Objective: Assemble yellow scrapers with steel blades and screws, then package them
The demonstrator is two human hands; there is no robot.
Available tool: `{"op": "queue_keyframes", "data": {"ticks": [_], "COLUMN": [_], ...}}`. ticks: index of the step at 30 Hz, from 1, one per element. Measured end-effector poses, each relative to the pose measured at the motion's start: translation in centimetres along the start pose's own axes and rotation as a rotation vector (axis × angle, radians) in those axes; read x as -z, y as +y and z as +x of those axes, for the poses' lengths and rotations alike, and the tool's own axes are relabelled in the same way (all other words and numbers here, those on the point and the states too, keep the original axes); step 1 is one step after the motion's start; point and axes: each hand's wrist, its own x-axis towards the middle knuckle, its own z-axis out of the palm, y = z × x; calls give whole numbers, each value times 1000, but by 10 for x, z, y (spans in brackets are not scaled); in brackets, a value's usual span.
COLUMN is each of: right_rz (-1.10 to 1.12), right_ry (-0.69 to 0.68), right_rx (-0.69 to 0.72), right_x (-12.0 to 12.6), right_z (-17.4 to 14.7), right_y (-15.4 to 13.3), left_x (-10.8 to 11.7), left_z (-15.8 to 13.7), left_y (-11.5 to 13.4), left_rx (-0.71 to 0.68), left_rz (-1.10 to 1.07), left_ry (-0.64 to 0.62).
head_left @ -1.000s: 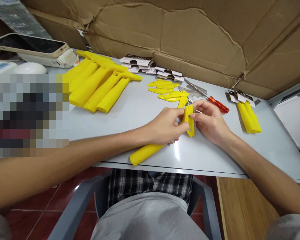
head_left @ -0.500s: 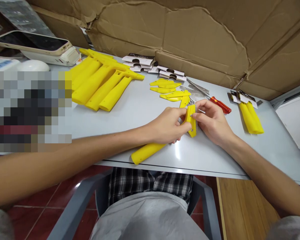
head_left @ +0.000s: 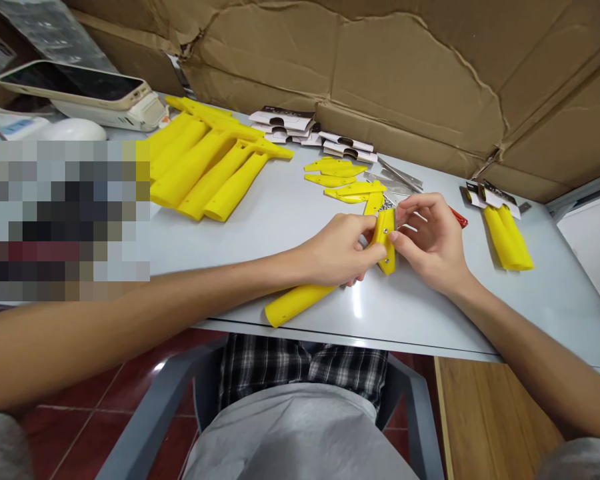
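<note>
A yellow plastic T-shaped scraper handle (head_left: 300, 304) lies across the table's front part. My left hand (head_left: 343, 250) is closed around its head end, thumb on top. On that end sits a yellow plate with two shiny screws (head_left: 385, 231) in it. My right hand (head_left: 433, 243) is just right of the plate, fingers apart and curved. Its thumb tip is close to the plate's edge; whether it touches, I cannot tell. Behind the hands lies a small heap of metal screws (head_left: 387, 205), partly hidden, with metal blades (head_left: 393, 187) beyond.
Loose yellow plates (head_left: 335, 180) lie behind my left hand. Several yellow handles (head_left: 225, 180) rest at left, near a phone (head_left: 75, 83). Folded cards (head_left: 283, 120) stand by the cardboard wall (head_left: 410, 73). A red screwdriver (head_left: 459, 217) is mostly hidden; carded yellow handles (head_left: 509, 237) lie at right.
My right hand has drawn back from the upper screw, its fingers spreading, and now covers most of the red screwdriver. My left hand keeps its hold. The whole view has shifted slightly.
</note>
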Motion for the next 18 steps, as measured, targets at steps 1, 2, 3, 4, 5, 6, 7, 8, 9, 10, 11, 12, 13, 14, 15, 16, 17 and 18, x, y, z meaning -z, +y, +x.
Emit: {"op": "queue_keyframes", "data": {"ticks": [1,2,3,4,5,6,7,8,9,10,11,12,13,14,15,16,17,18], "right_rz": [6,11,18,24,35,52,76,107,143,179,213,242,265,283,299,313,326,339], "right_ry": [3,6,10,16,21,24,23,16,4,-9,-19,-19,-7,13,35,54,68,76], "right_rx": [-15,-30,-42,-56,-75,-101,-134,-175,-222,-272,-319,-360,-394,-422,-445,-464,-481,-496], "right_x": [-1,-1,-2,-3,-3,-3,-3,-3,-2,-1,1,2,4,5,7,7,8,8], "right_z": [0,0,1,1,1,1,1,2,2,2,3,4,5,6,7,8,9,10], "right_y": [-1,-1,-2,-3,-3,-4,-4,-5,-5,-5,-5,-5,-5,-4,-3,-2,-2,-1], "left_x": [0,0,0,-1,-1,-2,-2,-1,0,1,4,8,12,17,21,25,28,30], "left_z": [0,0,0,0,0,0,0,0,0,1,1,1,1,1,0,0,-1,-2], "left_y": [0,0,0,0,0,0,1,1,1,2,2,3,3,3,3,3,3,2], "left_rx": [0,2,4,6,8,12,16,19,17,7,-14,-49,-95,-141,-187,-218,-235,-247], "left_rz": [3,6,7,8,10,12,15,22,40,76,135,214,305,397,476,536,581,615], "left_ry": [0,-1,-3,-4,-7,-10,-16,-24,-33,-42,-49,-55,-55,-54,-46,-32,-14,5]}}
